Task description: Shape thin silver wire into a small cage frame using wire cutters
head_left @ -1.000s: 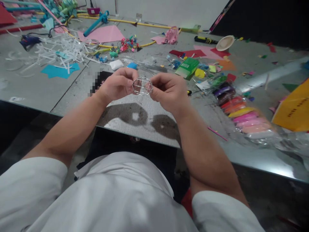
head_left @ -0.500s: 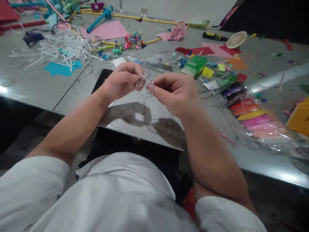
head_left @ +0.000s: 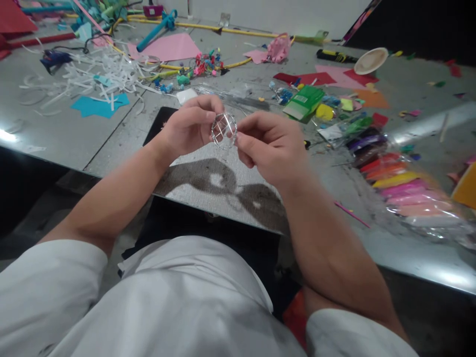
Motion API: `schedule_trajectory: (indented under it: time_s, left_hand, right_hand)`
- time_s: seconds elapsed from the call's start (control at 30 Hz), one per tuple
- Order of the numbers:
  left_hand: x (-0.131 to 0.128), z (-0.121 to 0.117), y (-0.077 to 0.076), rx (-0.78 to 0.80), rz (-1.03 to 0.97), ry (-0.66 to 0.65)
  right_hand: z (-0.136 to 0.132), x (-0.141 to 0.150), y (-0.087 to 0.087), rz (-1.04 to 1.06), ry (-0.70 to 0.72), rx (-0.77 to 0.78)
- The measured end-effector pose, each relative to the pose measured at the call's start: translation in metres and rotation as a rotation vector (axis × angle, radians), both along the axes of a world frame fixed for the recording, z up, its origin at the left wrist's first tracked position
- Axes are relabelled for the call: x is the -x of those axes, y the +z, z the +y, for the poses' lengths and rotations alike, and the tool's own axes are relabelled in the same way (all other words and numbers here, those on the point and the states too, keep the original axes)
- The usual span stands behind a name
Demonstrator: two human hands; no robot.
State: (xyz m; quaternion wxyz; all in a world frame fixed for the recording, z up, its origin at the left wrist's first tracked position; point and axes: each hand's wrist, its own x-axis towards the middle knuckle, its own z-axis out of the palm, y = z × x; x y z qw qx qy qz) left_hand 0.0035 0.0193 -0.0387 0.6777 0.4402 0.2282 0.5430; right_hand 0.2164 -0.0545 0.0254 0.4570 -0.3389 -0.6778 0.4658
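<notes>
Silver wire ring (head_left: 223, 130), thin straight wires crossing inside its twisted rim, held up over the grey tabletop (head_left: 111, 130), roughly midway between the person's two hands. Seen near face-on, slightly tilted.

Left hand (head_left: 189, 125): thumb and forefinger closed in a pinch on the ring's left rim; other fingers bent behind it. Right hand (head_left: 277, 144): thumb and forefinger drawn nearly together at the right rim, apparently gripping it; remaining fingers curled under. Exact contact on this side too small to tell.

Edges: front table edge runs under both forearms; the hands lie just inside it, their shadows falling on the tabletop between ring and edge. A dark seam slants across the surface left of the left forearm.

Room: on the left, bare grey surface between forearm and blue paper (head_left: 99, 105); white paper strips (head_left: 106, 74) heaped beyond. A flat black object (head_left: 158, 119) sits close by the left wrist, partly covered. Ahead, a white packet (head_left: 187, 95) just past the left fingers and clear plastic wrapping (head_left: 238, 94) bound the space. On the right, green box (head_left: 305, 102) near the knuckles; bagged coloured packets (head_left: 401, 181) farther out; thin pink stick (head_left: 351, 214) beside the right forearm, nearer the front edge.
</notes>
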Motion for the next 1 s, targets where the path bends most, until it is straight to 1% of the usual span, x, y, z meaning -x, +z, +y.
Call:
schedule_trajectory:
  time_s: [0.13,0.2,0.37,0.47,0.53,0.57,0.63,0.73,0.8,0.93,1.0]
  left_hand:
    - [-0.005,-0.008,0.006,0.003,-0.127,0.038]
    - [-0.007,-0.010,0.007,0.012,-0.190,0.029]
    - [-0.008,-0.008,0.000,0.065,-0.294,-0.008]
    - [-0.010,-0.009,-0.001,0.061,-0.274,0.030]
    - [-0.012,-0.013,0.003,0.058,-0.228,0.078]
    - [-0.013,-0.016,0.006,0.062,-0.195,0.081]
    - [-0.015,-0.021,0.011,0.073,-0.140,0.049]
    - [-0.017,-0.026,0.015,0.069,-0.156,0.036]
    - [-0.017,-0.025,0.014,0.087,-0.161,0.021]
    - [-0.016,-0.018,0.008,0.154,-0.145,-0.051]
    - [-0.016,-0.019,0.009,0.172,-0.146,-0.061]
  right_hand:
    - [-0.005,-0.005,-0.001,-0.006,0.013,-0.009]
    - [-0.005,-0.006,-0.002,-0.001,0.016,-0.005]
    - [-0.002,-0.004,-0.004,0.025,0.022,0.031]
    - [-0.002,-0.002,-0.003,0.063,0.001,0.029]
    - [-0.002,-0.002,-0.002,0.083,-0.011,0.034]
    - [-0.003,-0.002,-0.002,0.087,-0.011,0.037]
    - [-0.002,-0.002,-0.002,0.092,0.000,0.038]
    - [-0.002,-0.002,-0.003,0.117,0.010,0.036]
    - [-0.002,-0.002,-0.004,0.122,0.003,0.050]
    - [-0.004,-0.003,-0.005,0.114,0.016,0.072]
    - [-0.006,-0.003,-0.003,0.115,0.025,0.067]
